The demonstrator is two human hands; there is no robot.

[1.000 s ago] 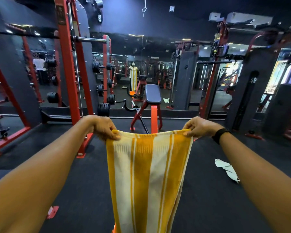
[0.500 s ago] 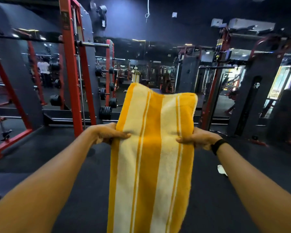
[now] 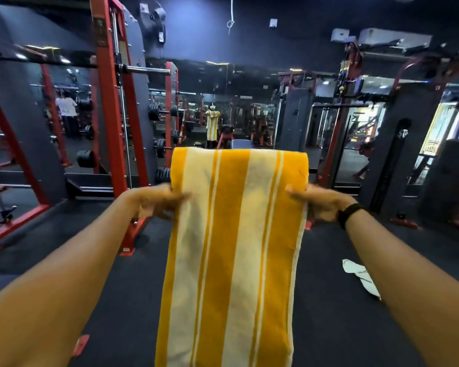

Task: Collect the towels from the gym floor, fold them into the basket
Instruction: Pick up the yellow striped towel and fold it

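A yellow and cream striped towel [image 3: 236, 247] hangs in front of me, doubled over at its top with a rounded fold edge. My left hand [image 3: 159, 202] grips its left edge and my right hand [image 3: 318, 201], with a black band on the wrist, grips its right edge, both a little below the fold. The towel's lower end runs out of the bottom of the view. A white towel [image 3: 361, 279] lies crumpled on the dark floor at the right. No basket is in view.
A red squat rack [image 3: 112, 123] with a barbell stands at the left. A bench [image 3: 239, 143] sits behind the towel before a mirror wall. A cable machine [image 3: 342, 133] rises at the right. Dark rubber floor [image 3: 117, 287] spreads between them.
The towel, first hanging flat from its top corners, has been flipped over my hands into a fold. The folded top now lies level, and both hands sit lower on the edges.
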